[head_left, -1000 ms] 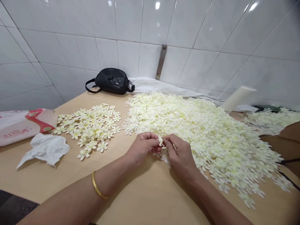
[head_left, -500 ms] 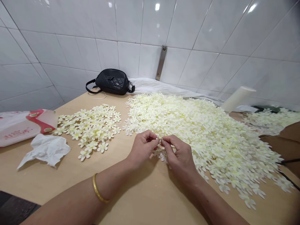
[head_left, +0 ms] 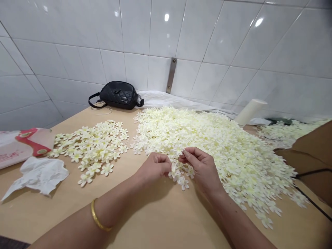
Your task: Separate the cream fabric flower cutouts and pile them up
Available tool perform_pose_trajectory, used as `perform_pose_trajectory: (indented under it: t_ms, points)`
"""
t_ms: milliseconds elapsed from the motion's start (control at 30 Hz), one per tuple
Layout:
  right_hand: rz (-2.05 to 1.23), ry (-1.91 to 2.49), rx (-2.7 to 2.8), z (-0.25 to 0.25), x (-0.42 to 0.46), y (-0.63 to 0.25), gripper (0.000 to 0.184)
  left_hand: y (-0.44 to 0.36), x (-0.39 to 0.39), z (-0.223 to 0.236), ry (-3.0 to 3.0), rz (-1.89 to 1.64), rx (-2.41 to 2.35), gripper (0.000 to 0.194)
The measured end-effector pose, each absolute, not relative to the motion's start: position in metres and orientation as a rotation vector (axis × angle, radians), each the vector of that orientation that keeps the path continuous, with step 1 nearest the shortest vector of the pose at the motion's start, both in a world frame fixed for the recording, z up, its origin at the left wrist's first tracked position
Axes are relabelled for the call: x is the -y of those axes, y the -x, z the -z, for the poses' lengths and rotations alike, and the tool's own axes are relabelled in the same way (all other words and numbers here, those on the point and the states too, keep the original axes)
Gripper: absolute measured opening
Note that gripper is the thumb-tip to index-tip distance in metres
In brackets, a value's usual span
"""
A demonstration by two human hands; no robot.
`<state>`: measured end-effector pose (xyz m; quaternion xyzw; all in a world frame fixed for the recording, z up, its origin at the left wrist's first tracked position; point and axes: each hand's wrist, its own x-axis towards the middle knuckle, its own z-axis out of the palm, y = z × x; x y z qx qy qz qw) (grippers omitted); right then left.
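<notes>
Tan tabletop [head_left: 166, 218] bears flowers [head_left: 202, 133] by the right hand [head_left: 204, 171].

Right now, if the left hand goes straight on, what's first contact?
Probably the pale yellow flowers at the near edge of the large pile, just past the left hand. Depth is unclear; if it passes above them, the right hand is next in line.

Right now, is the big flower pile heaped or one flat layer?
Heaped: the big flower pile mounds up, flowers overlapping thickly, thinning toward its near edge.
</notes>
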<state>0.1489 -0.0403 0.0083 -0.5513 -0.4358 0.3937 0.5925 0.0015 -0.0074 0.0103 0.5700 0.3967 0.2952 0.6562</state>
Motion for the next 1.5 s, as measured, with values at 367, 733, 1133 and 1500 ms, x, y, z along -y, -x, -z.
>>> perform_pose_trajectory:
  t_ms: [367,733,1133,1500]
  points:
    - [-0.057,1.222,1.790,-0.004,0.049,-0.143,0.021,-0.002,0.004,-0.009,-1.036,-0.814,-0.760,0.028]
    - [-0.731,1.328,1.481,-0.009,0.044,-0.145,0.022,-0.001,0.005,-0.006,-1.140,-0.859,-0.716,0.017]
    - [-0.732,1.422,1.479,-0.011,0.044,-0.142,0.022,-0.003,0.012,-0.014,-1.173,-0.800,-0.749,0.016]
    - [-0.927,1.333,1.406,-0.009,0.043,-0.142,0.029,-0.002,0.005,-0.005,-0.920,-0.856,-0.698,0.015]
